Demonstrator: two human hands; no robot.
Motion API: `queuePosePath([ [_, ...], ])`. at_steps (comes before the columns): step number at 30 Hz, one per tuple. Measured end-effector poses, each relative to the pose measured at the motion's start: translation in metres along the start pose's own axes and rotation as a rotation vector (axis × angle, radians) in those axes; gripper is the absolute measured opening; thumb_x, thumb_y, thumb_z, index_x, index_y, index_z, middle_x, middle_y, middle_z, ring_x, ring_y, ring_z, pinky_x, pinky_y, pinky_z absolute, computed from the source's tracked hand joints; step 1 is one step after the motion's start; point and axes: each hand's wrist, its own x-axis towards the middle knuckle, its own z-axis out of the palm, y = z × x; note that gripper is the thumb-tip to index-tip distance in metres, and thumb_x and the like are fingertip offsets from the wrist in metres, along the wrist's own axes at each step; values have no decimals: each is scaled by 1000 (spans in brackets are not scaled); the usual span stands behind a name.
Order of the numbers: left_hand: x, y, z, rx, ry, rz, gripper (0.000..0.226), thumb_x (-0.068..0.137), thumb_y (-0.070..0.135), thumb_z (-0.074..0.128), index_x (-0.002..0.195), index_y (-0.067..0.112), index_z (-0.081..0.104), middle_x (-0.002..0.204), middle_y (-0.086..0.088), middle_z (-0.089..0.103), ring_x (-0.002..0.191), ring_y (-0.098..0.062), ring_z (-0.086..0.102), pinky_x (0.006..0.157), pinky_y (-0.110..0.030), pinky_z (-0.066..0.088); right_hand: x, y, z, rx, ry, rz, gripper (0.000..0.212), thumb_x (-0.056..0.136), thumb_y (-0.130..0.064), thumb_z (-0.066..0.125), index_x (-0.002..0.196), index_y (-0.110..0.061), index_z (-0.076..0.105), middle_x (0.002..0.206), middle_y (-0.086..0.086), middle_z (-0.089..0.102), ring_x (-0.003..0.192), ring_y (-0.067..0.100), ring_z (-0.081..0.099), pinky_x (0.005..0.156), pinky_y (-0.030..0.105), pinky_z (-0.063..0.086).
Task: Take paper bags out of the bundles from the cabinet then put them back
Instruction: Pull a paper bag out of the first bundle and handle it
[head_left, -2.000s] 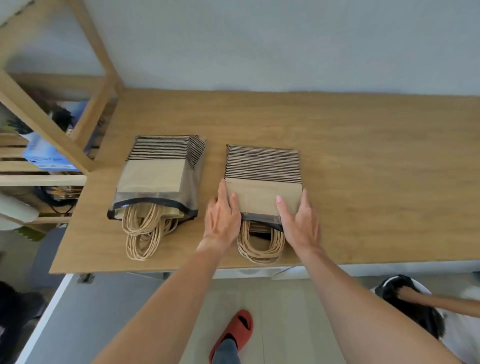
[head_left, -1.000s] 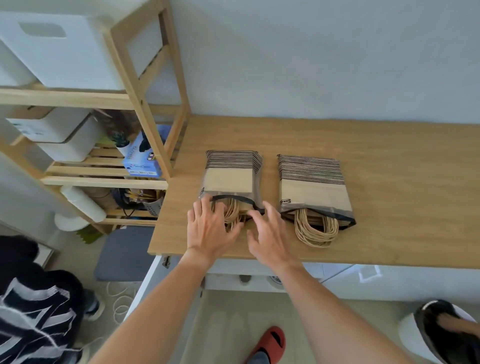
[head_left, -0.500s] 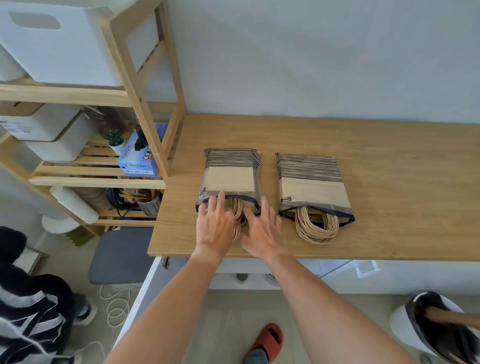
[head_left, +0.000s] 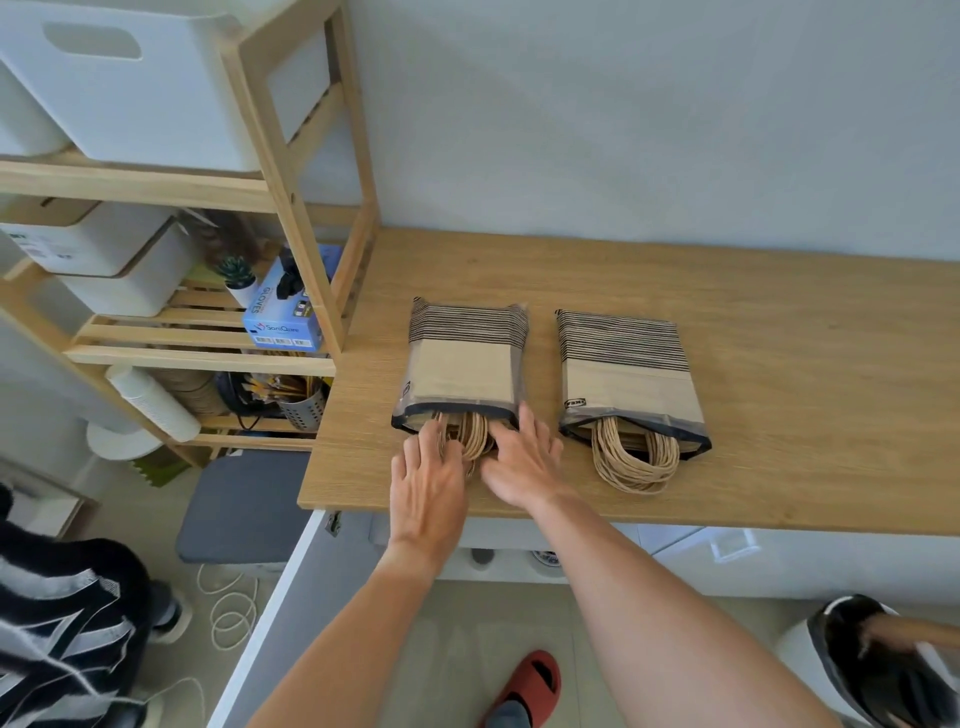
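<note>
A home storage corner: wooden shelf (head_left: 306, 218), white bins (head_left: 130, 88), countertop (head_left: 779, 322).

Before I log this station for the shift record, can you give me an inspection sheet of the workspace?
Surface: light wooden countertop, bare apart from the bundles.
Job's things: two plastic-wrapped bundles of brown paper bags with black stripes, lying flat; left bundle, right bundle, twisted paper handles spilling from both open ends.
Clutter: blue glove box, small potted plant and white storage bins on the wooden shelf unit.
Grippers: left hand and right hand open, fingers at the left bundle's mouth.
Cables: white cord coiled on the floor.
Surroundings: grey stool cushion, red slipper, another person's striped sleeve.
</note>
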Motion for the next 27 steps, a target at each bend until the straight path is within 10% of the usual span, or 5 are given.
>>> queuePosePath([
  [9,4,14,-3,-303,38,-26,13,87,15,70,86,3,64,116,-22,53,95,-37,58,72,-44,55,-4,-4,3,-15,-65,52,39,95,-23,48,131,-20,62,165,9,-26,152,37,-2,121,60,3],
  [20,-15,-3,11,-238,-71,-101,14,89,15,69,97,5,63,129,-26,49,102,-37,58,81,-45,53,-4,4,3,150,348,-64,48,84,-2,55,130,-8,68,149,11,53,133,29,52,117,43,34],
  [27,-10,19,4,-227,-44,-23,20,77,1,76,93,6,66,128,-28,50,103,-41,58,74,-46,56,3,2,-4,310,397,-163,48,76,6,56,113,-21,70,157,6,35,142,29,36,118,45,28],
])
